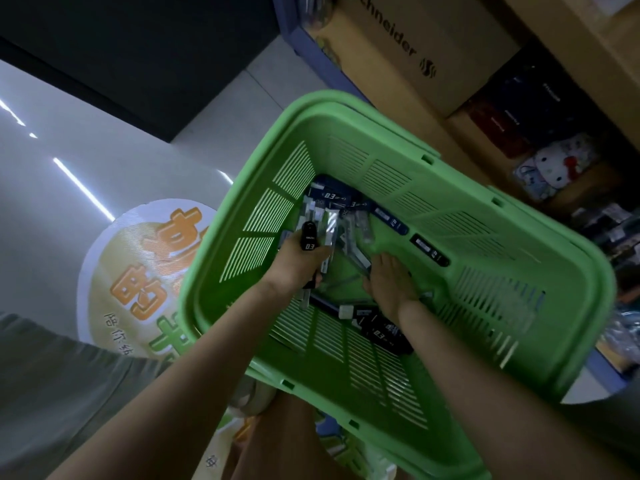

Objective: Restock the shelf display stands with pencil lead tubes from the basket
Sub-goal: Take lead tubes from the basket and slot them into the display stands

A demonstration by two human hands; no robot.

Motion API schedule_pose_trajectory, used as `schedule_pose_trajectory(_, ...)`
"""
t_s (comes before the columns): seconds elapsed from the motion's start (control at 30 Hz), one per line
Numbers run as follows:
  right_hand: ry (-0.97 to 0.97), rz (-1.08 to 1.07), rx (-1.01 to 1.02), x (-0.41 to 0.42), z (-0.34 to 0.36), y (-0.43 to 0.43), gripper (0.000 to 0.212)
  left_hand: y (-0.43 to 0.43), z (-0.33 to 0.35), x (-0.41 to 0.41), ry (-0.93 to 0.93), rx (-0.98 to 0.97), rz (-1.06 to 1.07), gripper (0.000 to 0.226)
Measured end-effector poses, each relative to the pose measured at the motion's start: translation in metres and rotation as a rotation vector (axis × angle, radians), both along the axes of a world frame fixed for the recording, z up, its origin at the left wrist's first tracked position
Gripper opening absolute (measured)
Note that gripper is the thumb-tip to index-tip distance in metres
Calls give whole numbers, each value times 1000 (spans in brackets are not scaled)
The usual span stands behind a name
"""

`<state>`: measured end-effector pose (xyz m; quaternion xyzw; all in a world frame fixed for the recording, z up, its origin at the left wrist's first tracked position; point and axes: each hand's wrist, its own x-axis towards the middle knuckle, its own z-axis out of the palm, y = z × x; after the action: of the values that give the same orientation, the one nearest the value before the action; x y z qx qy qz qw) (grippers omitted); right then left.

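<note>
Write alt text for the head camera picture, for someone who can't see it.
The left hand grips a bundle of pencil lead tubes inside a green plastic basket, while the right hand rests open among loose tubes at its bottom.

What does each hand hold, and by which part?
The left hand grips several pencil lead tubes round their middles; the right hand lies flat, holding nothing.

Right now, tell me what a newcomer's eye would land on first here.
The bright green basket fills the middle of the view, with pencil lead tubes scattered on its floor. Both hands reach in: the left hand grips several, a black tube marked 03 among them, and the right hand lies open beside loose ones. A round floor sticker with orange characters lies left.
</note>
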<state>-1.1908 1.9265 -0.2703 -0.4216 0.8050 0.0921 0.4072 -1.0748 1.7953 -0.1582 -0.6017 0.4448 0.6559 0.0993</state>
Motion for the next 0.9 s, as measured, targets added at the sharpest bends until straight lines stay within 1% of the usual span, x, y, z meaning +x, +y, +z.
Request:
schedule_pose_trajectory(0.07,-83,-81,77,1,8,-1,24,4,3,2,11,28,77,7)
schedule_pose_trajectory(0.17,-175,-161,72,4,25,1,40,9,4,5,23,63,184,20)
schedule_pose_trajectory(0.23,-255,-188,-1,5,45,5,41,13,5,4,4,94,249,25)
schedule_pose_trajectory(0.3,-360,-230,-94,6,68,8,38,18,6,3,-1,104,301,19)
schedule_pose_trajectory(0.37,-430,-234,-213,11,90,6,36,25,8,2,39,87,311,15)
schedule_pose_trajectory(0.47,-428,-270,-365,25,108,-2,31,35,15,1,106,69,271,31)
schedule_pose_trajectory(0.57,-421,-316,-349,38,115,-10,31,36,22,1,151,53,293,36)
schedule_pose_trajectory(0.63,-446,-264,-301,42,120,-10,45,33,23,2,154,53,339,35)
schedule_pose_trajectory(0.7,-416,-80,-258,42,121,-3,66,29,22,4,141,46,383,32)
schedule_pose_trajectory(0.73,-411,29,-246,40,122,0,72,27,20,5,125,36,397,32)
schedule_pose_trajectory(0.8,-420,183,-244,33,120,4,77,23,19,7,85,0,383,32)
schedule_pose_trajectory(0.83,-428,207,-274,28,114,7,75,21,19,8,69,-25,348,32)
schedule_pose_trajectory(0.9,-426,169,-361,14,92,12,62,18,19,10,60,-58,263,30)
